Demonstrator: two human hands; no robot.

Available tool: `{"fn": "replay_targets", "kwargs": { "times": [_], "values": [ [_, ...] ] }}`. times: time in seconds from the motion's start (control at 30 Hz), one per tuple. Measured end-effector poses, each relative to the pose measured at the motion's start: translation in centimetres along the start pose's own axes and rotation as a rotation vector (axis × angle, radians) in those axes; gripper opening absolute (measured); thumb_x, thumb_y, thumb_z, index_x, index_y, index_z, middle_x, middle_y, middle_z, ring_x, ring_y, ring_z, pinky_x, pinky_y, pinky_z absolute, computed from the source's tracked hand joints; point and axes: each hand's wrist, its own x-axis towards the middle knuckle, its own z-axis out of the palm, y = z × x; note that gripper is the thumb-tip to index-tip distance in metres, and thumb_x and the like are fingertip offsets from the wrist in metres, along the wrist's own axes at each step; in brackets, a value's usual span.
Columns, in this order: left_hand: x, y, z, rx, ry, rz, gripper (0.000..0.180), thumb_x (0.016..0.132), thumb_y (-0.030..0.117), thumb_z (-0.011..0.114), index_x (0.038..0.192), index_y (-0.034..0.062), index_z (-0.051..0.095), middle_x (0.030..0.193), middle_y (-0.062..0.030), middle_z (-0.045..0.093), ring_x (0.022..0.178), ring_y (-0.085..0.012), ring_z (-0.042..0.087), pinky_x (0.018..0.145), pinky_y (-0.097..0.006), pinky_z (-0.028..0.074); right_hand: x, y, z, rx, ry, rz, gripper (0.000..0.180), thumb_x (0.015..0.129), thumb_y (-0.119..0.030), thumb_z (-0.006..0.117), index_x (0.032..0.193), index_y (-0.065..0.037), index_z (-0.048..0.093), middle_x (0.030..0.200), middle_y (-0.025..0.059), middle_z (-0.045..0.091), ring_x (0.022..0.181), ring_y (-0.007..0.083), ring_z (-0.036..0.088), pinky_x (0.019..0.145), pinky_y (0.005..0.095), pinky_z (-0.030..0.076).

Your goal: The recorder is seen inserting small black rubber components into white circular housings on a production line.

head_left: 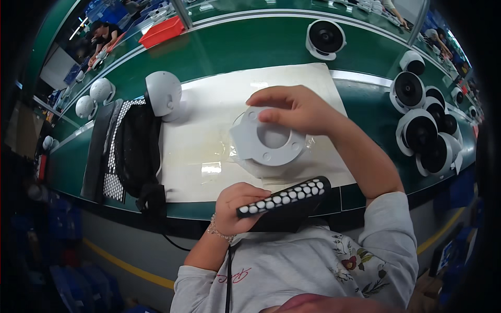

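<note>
My left hand (235,208) grips a black sheet (284,198) covered in rows of white round pads, held over the table's near edge. On the pale mat in front of me a white camera (274,151) rests with its flat base turned up. Small round marks show near the rim of that base, around a round recess. My right hand (292,109) is closed on the base's far edge, its thumb lying on the upturned face and its fingers behind. What lies under the thumb is hidden.
A pale mat (203,141) covers the middle of the green table. To the left lie a black pouch (136,148) and more dotted sheets (113,190), beside a white camera (164,94). Several cameras (420,130) crowd the right side. A red tray (162,32) sits far off, near a co-worker.
</note>
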Motion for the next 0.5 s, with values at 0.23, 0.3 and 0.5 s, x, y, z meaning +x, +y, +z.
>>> {"fn": "replay_targets", "kwargs": {
  "times": [0.23,0.3,0.5],
  "values": [
    [-0.7,2.3,-0.8,-0.429,0.432,-0.411,0.024,0.07,-0.005,0.065,0.092,-0.0031,0.056,0.082,-0.005,0.058,0.074,-0.01,0.053,0.067,-0.022,0.044,-4.6,0.5,0.0,-0.497,0.394,-0.694,0.035,0.08,-0.028,0.061,0.103,-0.003,0.054,0.101,0.0112,0.05,0.09,0.0181,0.051,0.076,0.0277,0.041],
    [-0.5,2.3,-0.7,-0.483,0.486,-0.416,0.026,0.07,-0.005,0.065,0.095,-0.0032,0.055,0.082,-0.0046,0.057,0.075,-0.0097,0.053,0.068,-0.022,0.044,-6.3,-0.5,0.7,-0.162,0.129,-0.654,0.036,0.073,-0.02,0.069,0.102,-0.004,0.052,0.1,0.0115,0.049,0.088,0.0195,0.051,0.075,0.0277,0.042],
    [1.7,3.0,0.5,-0.538,0.511,-0.511,0.034,0.067,-0.01,0.066,0.097,-0.0029,0.053,0.083,-0.0048,0.058,0.075,-0.01,0.054,0.067,-0.022,0.044,-7.2,0.3,2.1,-0.256,0.228,-0.483,0.035,0.066,-0.005,0.073,0.096,-0.005,0.054,0.09,0.0087,0.053,0.075,0.0162,0.054,0.06,0.0254,0.044]
  ]
}}
